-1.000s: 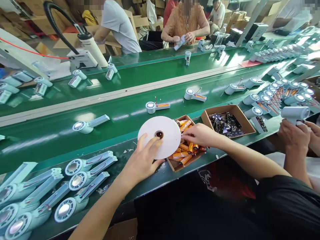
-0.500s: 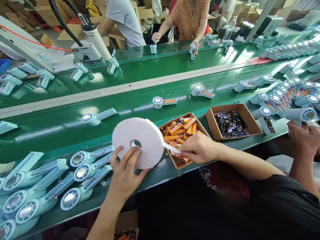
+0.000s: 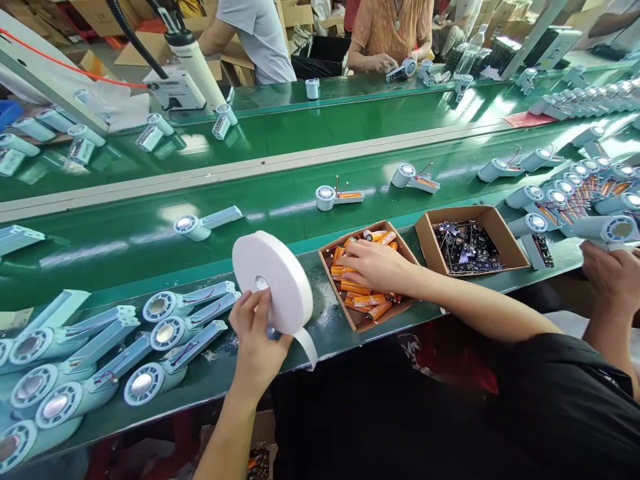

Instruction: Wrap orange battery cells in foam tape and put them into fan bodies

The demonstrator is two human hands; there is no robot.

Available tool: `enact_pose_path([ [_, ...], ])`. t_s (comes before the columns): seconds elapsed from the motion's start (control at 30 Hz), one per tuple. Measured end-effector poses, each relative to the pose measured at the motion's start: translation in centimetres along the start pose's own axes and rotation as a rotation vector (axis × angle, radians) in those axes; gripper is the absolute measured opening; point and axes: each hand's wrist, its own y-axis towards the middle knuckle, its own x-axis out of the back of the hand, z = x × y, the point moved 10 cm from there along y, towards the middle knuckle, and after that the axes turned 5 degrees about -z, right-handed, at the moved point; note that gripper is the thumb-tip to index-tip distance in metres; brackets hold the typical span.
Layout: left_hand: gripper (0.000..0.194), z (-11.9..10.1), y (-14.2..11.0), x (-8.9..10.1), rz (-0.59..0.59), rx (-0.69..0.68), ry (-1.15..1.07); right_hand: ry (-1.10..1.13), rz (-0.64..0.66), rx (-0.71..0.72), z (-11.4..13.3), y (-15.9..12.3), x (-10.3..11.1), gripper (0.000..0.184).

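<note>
My left hand grips a large roll of white tape, with fingers at its centre hole and the thumb under its lower edge. A loose end of tape hangs from the bottom of the roll. My right hand lies over orange cylindrical batteries in a cardboard box. Its visible fingers reach apart across the batteries, touching them; the thumb is hidden. Left of the roll, several light-blue fan housings with handles and wires lie in rows on the bench edge.
Another open box holds dark circuit boards. Green conveyor belts carry spaced housings. At right, a co-worker's hand holds a housing. More people work across the line, near a white cylindrical device.
My right hand has let go of the tape's end and moved onto the batteries. The roll has turned in my left hand, its loose end now hanging. A co-worker opposite has drawn a housing closer.
</note>
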Motion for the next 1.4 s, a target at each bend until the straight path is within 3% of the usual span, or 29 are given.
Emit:
enact_pose_path([
  [0.1, 0.090, -1.3, 0.6, -0.1, -0.038, -0.040, 0.009, -0.163, 0.090, -0.032, -0.3, 1.5, -1.5, 0.039],
  [0.2, 0.090, -2.1, 0.7, -0.2, -0.051, -0.087, 0.023, -0.054, 0.065, -0.052, -0.4, 2.0, -1.5, 0.030],
  [0.3, 0.087, -2.4, 0.5, 0.4, -0.085, -0.129, 0.075, 0.342, -0.165, -0.110, -1.6, 1.3, 1.3, 0.023],
  [0.37, 0.087, -2.7, 0.2, 0.7, -0.090, -0.173, 0.114, 0.691, -0.349, -0.202, -3.3, 0.2, 3.6, 0.028],
  [0.47, 0.087, -2.9, -0.1, 1.0, -0.073, -0.232, 0.173, 0.963, -0.460, -0.320, -4.5, -0.9, 5.4, 0.040],
  [0.57, 0.086, -2.7, -0.3, 1.1, -0.043, -0.273, 0.228, 0.682, -0.384, -0.337, -3.4, -0.6, 6.9, 0.040],
  [0.7, 0.083, -2.4, -0.4, 1.5, -0.050, -0.305, 0.272, 0.130, -0.126, -0.329, -2.5, 0.2, 6.6, 0.028],
  [0.77, 0.083, -2.6, -0.3, 1.7, -0.061, -0.311, 0.279, 0.088, -0.070, -0.305, -2.6, 0.4, 6.1, 0.028],
  [0.9, 0.082, -3.1, -0.3, 1.7, -0.059, -0.321, 0.275, 0.168, -0.167, -0.344, -3.7, 0.2, 6.1, 0.035],
  [1.03, 0.083, -3.0, -0.4, 1.9, -0.058, -0.311, 0.285, 0.020, -0.026, -0.392, -4.8, -0.2, 4.5, 0.028],
  [1.1, 0.083, -2.8, -0.5, 2.0, -0.058, -0.298, 0.293, 0.100, -0.050, -0.392, -5.1, -0.3, 4.5, 0.023],
  [1.27, 0.079, -2.9, -0.7, 2.0, -0.063, -0.303, 0.285, 0.819, -0.503, -0.445, -6.7, -1.2, 6.4, 0.043],
  [1.33, 0.077, -3.3, -0.7, 1.7, -0.049, -0.316, 0.279, 0.868, -0.502, -0.460, -6.6, -1.3, 6.0, 0.047],
  [1.4, 0.075, -3.6, -0.6, 1.6, -0.048, -0.320, 0.272, 0.759, -0.419, -0.454, -5.8, -1.2, 5.7, 0.044],
])
